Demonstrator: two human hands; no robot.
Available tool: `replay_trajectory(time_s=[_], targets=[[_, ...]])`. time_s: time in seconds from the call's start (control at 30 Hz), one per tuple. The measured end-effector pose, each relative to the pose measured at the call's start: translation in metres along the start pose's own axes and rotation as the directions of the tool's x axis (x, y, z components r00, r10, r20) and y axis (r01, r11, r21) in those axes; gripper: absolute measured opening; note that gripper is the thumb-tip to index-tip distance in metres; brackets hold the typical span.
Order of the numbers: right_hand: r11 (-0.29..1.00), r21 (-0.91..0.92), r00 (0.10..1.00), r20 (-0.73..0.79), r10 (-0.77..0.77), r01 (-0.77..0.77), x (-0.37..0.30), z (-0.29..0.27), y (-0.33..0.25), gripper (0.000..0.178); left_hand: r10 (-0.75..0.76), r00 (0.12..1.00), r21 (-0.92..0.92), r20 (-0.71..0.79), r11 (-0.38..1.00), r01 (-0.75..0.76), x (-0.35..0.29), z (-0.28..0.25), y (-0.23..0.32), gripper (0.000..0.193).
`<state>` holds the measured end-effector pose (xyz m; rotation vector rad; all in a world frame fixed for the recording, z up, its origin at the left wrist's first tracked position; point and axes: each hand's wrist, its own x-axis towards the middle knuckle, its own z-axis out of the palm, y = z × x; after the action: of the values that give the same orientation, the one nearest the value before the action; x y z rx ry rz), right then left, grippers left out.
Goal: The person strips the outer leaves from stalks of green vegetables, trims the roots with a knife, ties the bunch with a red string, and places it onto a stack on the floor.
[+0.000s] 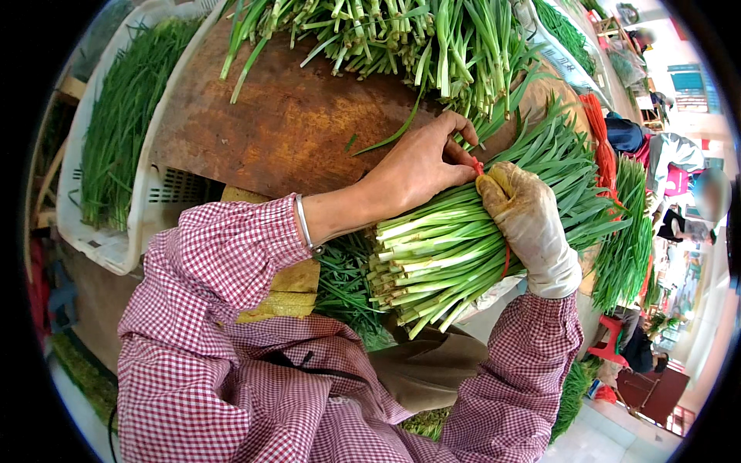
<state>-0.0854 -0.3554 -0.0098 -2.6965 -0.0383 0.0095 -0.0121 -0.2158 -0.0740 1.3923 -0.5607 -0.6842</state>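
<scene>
A thick bundle of garlic chives (440,258) lies at the table's near edge, its pale cut stems toward me and its green leaves pointing away to the right. A red tie (478,167) runs around it, with its ends at the top. My left hand (421,166), bare and with a bracelet at the wrist, pinches the tie between thumb and forefinger. On the bundle's right side rests my right hand (532,224) in a stained whitish glove, its fingers curled and pressed together at the same tie. The bundle's underside is hidden.
Loose chives (386,38) are heaped at the far side of the brown wooden table (255,116). A white crate (143,208) of greens stands at left. Red strings (600,143) hang at right beside more chives (627,239). A red stool (610,341) and people are farther right.
</scene>
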Motion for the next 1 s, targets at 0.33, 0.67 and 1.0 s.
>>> replay_trajectory(time_s=[0.33, 0.67, 1.0], targets=[[0.998, -0.067, 1.0, 0.004, 0.007, -0.007, 0.004, 0.001, -0.002, 0.015, 0.065, 0.99, 0.063, 0.128, 0.995, -0.074, 0.001, -0.013, -0.003, 0.027], [1.0, 0.002, 0.998, -0.059, 0.001, -0.001, -0.001, 0.006, 0.001, 0.014, 0.394, 0.893, 0.485, 0.217, 0.751, -0.449, 0.004, -0.022, 0.011, 0.018], [0.945, 0.315, 0.991, 0.124, 0.048, -0.086, 0.0, -0.02, 0.007, 0.026, 0.615, 0.579, 0.684, 0.536, 0.086, -0.724, 0.018, -0.017, 0.053, 0.01]])
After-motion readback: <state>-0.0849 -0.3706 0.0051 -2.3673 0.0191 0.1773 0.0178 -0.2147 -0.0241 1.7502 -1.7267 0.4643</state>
